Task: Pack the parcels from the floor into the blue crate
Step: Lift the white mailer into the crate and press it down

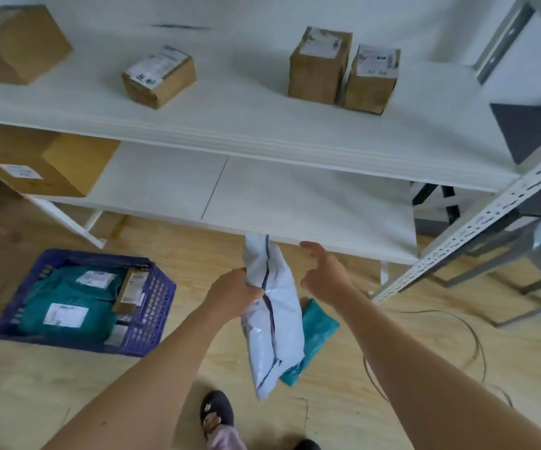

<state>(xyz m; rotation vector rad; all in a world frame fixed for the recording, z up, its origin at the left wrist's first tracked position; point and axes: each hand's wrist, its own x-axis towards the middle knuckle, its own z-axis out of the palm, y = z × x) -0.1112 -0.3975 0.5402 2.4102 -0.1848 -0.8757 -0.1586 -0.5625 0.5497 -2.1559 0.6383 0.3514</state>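
My left hand (231, 293) grips a white plastic mailer parcel (275, 323) by its left edge and holds it hanging above the floor, just below the lower shelf's front edge. To its right, my right hand (322, 271) is apart from the parcel, its fingers loosely spread and holding nothing. A teal mailer parcel (314, 332) lies on the wooden floor, partly hidden behind the white one. At the left on the floor stands the blue crate (152, 306), holding teal parcels with white labels and a small brown box.
A white shelf rack (262, 131) rises in front of me, with several cardboard boxes on its two boards. Its perforated metal post (477, 228) slants at the right. A thin cable (470, 329) loops on the floor at the right. My feet (217, 414) are at the bottom.
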